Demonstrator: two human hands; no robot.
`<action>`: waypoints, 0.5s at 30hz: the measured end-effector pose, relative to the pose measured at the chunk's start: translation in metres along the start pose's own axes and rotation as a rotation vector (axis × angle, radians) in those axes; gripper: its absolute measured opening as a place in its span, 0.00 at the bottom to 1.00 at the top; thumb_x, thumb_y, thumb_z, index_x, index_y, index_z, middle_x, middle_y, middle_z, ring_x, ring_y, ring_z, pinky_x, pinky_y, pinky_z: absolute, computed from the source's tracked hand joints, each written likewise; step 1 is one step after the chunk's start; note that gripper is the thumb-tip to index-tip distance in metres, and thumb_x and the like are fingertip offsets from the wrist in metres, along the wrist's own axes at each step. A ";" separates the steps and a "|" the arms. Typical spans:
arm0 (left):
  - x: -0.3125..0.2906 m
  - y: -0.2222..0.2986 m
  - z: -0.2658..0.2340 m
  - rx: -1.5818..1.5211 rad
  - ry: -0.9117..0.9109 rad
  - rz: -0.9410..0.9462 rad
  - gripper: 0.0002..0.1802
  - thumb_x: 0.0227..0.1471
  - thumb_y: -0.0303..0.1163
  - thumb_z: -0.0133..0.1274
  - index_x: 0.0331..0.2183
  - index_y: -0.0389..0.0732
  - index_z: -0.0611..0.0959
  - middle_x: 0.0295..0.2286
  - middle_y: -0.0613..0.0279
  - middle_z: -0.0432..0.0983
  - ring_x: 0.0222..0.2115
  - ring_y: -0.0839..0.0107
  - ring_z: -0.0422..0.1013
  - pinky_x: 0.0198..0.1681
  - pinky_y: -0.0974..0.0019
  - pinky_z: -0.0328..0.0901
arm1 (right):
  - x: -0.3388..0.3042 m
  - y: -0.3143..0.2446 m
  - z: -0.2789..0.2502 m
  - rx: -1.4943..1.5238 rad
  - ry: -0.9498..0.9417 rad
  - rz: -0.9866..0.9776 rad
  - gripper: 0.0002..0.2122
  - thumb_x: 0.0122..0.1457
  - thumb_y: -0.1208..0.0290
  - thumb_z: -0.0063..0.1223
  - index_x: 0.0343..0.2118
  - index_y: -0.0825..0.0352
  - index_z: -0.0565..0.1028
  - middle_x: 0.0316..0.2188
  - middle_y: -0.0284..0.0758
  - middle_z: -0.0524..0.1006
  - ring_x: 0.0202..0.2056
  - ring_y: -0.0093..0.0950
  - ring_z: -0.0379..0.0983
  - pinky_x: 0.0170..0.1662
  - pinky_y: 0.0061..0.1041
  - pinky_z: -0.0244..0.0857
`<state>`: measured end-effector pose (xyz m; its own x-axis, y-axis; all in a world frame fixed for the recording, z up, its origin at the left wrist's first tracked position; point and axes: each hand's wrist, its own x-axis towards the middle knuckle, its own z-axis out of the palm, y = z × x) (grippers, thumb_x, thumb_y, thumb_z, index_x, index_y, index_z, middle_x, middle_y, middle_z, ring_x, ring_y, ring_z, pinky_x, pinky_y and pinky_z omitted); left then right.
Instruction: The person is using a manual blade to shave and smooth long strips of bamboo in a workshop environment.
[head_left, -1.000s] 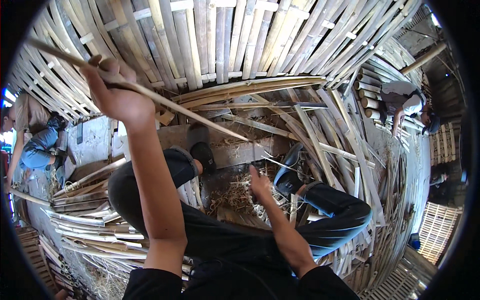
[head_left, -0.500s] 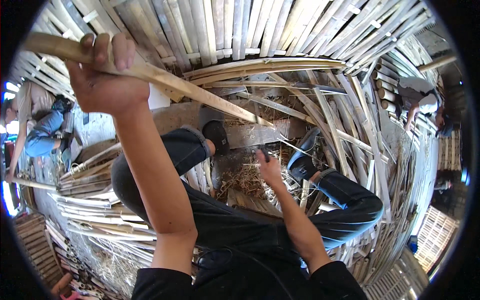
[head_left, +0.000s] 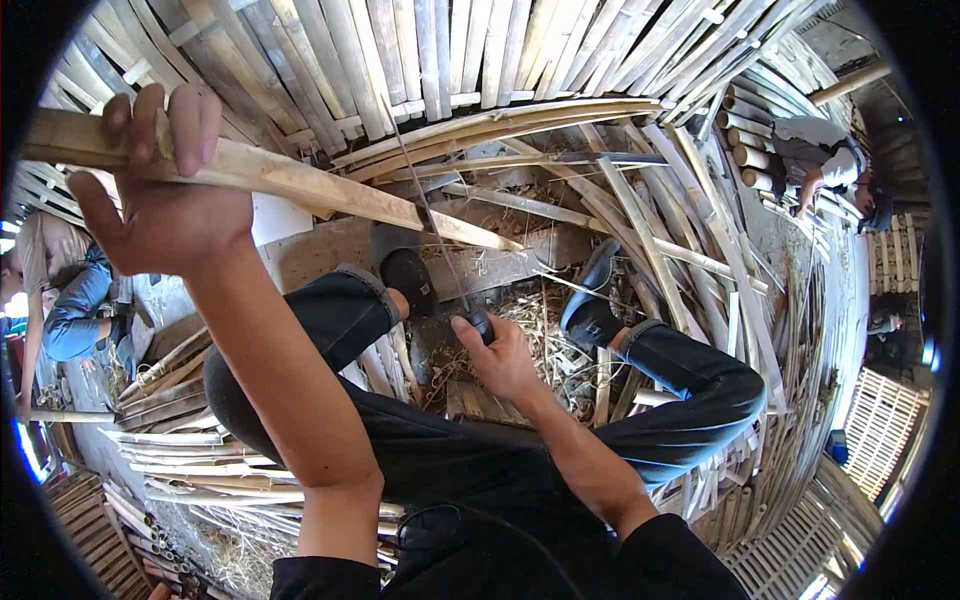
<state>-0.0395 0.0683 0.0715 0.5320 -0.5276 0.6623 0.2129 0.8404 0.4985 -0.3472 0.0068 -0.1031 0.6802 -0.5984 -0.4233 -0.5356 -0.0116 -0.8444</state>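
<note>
Up at the left, my left hand is wrapped over a long split bamboo strip. The strip slopes down to the right, its narrow tip near a flat wooden block between my feet. In front of me my right hand grips the dark handle of a long thin-bladed knife. Seen nearly edge-on, the blade points up and away and crosses the strip short of its tip. Whether its edge bites into the bamboo cannot be made out.
Bamboo slats stand in rows at the far side. Loose strips lie to the right, a stack to the left, with shavings by my feet. Other people work at far left and right.
My right hand has come back toward me and left; the knife blade now shows clearly across the strip. My left hand and the strip have shifted slightly left in view.
</note>
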 end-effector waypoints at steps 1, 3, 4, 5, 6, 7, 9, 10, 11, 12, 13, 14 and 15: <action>-0.001 0.004 0.000 0.004 -0.006 -0.001 0.23 0.53 0.50 0.50 0.36 0.39 0.71 0.24 0.68 0.63 0.20 0.73 0.57 0.29 0.68 0.52 | 0.003 0.007 0.004 0.006 0.000 -0.004 0.29 0.58 0.40 0.49 0.23 0.70 0.73 0.14 0.37 0.69 0.19 0.33 0.69 0.26 0.34 0.64; -0.006 0.006 -0.001 -0.068 -0.032 -0.022 0.22 0.52 0.49 0.51 0.36 0.39 0.71 0.23 0.69 0.62 0.21 0.74 0.57 0.29 0.69 0.52 | 0.022 0.056 0.020 -0.075 0.154 0.013 0.25 0.61 0.48 0.49 0.21 0.70 0.72 0.12 0.35 0.67 0.16 0.26 0.65 0.22 0.33 0.59; -0.006 0.005 0.001 -0.048 -0.035 -0.012 0.21 0.53 0.49 0.51 0.36 0.40 0.71 0.23 0.69 0.61 0.21 0.75 0.57 0.30 0.70 0.52 | 0.038 0.105 0.024 -0.202 0.237 0.172 0.27 0.60 0.45 0.49 0.21 0.71 0.73 0.13 0.37 0.70 0.17 0.29 0.67 0.23 0.35 0.60; 0.001 -0.009 0.007 -0.099 -0.071 -0.005 0.21 0.53 0.49 0.51 0.36 0.40 0.71 0.23 0.69 0.61 0.21 0.75 0.57 0.30 0.70 0.52 | 0.060 0.193 0.010 -0.203 0.351 0.156 0.29 0.58 0.42 0.49 0.22 0.71 0.75 0.14 0.39 0.73 0.18 0.34 0.71 0.24 0.37 0.62; -0.008 0.007 0.001 -0.069 -0.056 -0.018 0.21 0.54 0.49 0.51 0.36 0.40 0.70 0.23 0.69 0.61 0.21 0.75 0.57 0.30 0.69 0.52 | 0.059 0.191 0.004 -0.174 0.228 0.255 0.31 0.57 0.40 0.50 0.23 0.73 0.76 0.14 0.39 0.73 0.18 0.36 0.72 0.24 0.38 0.63; 0.000 -0.012 0.009 -0.149 -0.074 -0.024 0.21 0.54 0.49 0.50 0.36 0.40 0.70 0.23 0.70 0.61 0.21 0.75 0.57 0.30 0.69 0.52 | 0.070 0.256 -0.027 -0.156 0.338 0.462 0.33 0.55 0.38 0.51 0.22 0.76 0.75 0.14 0.41 0.73 0.20 0.38 0.74 0.27 0.40 0.64; -0.007 -0.002 0.014 -0.126 -0.097 -0.020 0.20 0.56 0.49 0.49 0.35 0.40 0.70 0.23 0.69 0.60 0.21 0.75 0.58 0.30 0.69 0.52 | 0.059 0.245 -0.029 -0.310 0.279 0.375 0.36 0.53 0.36 0.51 0.21 0.78 0.77 0.19 0.51 0.76 0.27 0.47 0.77 0.32 0.42 0.68; -0.006 -0.003 0.018 -0.122 -0.080 -0.018 0.19 0.56 0.48 0.49 0.34 0.40 0.70 0.23 0.69 0.60 0.21 0.74 0.58 0.30 0.69 0.52 | 0.060 0.240 -0.032 -0.276 0.250 0.405 0.36 0.53 0.36 0.50 0.22 0.78 0.77 0.19 0.52 0.76 0.29 0.48 0.77 0.33 0.42 0.68; -0.005 -0.004 0.022 -0.119 -0.062 -0.015 0.19 0.57 0.48 0.49 0.34 0.41 0.70 0.23 0.69 0.60 0.21 0.74 0.58 0.30 0.69 0.52 | 0.058 0.236 -0.033 -0.242 0.220 0.435 0.37 0.53 0.36 0.50 0.22 0.78 0.77 0.20 0.53 0.77 0.30 0.49 0.77 0.34 0.43 0.68; -0.004 -0.006 0.023 -0.125 -0.045 0.002 0.17 0.58 0.47 0.47 0.33 0.41 0.70 0.22 0.69 0.60 0.21 0.74 0.57 0.30 0.68 0.52 | 0.058 0.231 -0.027 -0.251 0.247 0.418 0.37 0.53 0.35 0.50 0.22 0.79 0.77 0.20 0.53 0.76 0.29 0.49 0.77 0.34 0.42 0.68; -0.003 -0.009 0.026 -0.131 -0.053 0.009 0.17 0.58 0.47 0.47 0.33 0.41 0.70 0.22 0.69 0.60 0.21 0.74 0.57 0.30 0.68 0.52 | 0.057 0.226 -0.020 -0.265 0.274 0.404 0.38 0.53 0.35 0.50 0.22 0.79 0.76 0.20 0.53 0.76 0.29 0.48 0.77 0.34 0.42 0.68; 0.000 -0.015 0.029 -0.109 0.005 0.019 0.17 0.58 0.46 0.47 0.33 0.41 0.70 0.22 0.69 0.61 0.20 0.74 0.57 0.29 0.68 0.53 | 0.057 0.227 -0.014 -0.163 0.360 0.329 0.39 0.53 0.34 0.48 0.20 0.79 0.76 0.17 0.51 0.75 0.23 0.45 0.76 0.30 0.40 0.67; 0.006 -0.026 0.034 -0.098 0.057 0.025 0.17 0.59 0.46 0.46 0.33 0.41 0.70 0.22 0.69 0.61 0.20 0.74 0.57 0.29 0.68 0.53 | 0.061 0.236 -0.009 -0.138 0.411 0.352 0.37 0.55 0.35 0.46 0.18 0.75 0.74 0.14 0.45 0.73 0.18 0.38 0.74 0.26 0.37 0.66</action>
<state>-0.0700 0.0386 0.0814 0.5831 -0.5009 0.6396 0.2770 0.8627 0.4230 -0.4365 -0.0398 -0.3251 0.2119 -0.8482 -0.4855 -0.7747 0.1571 -0.6126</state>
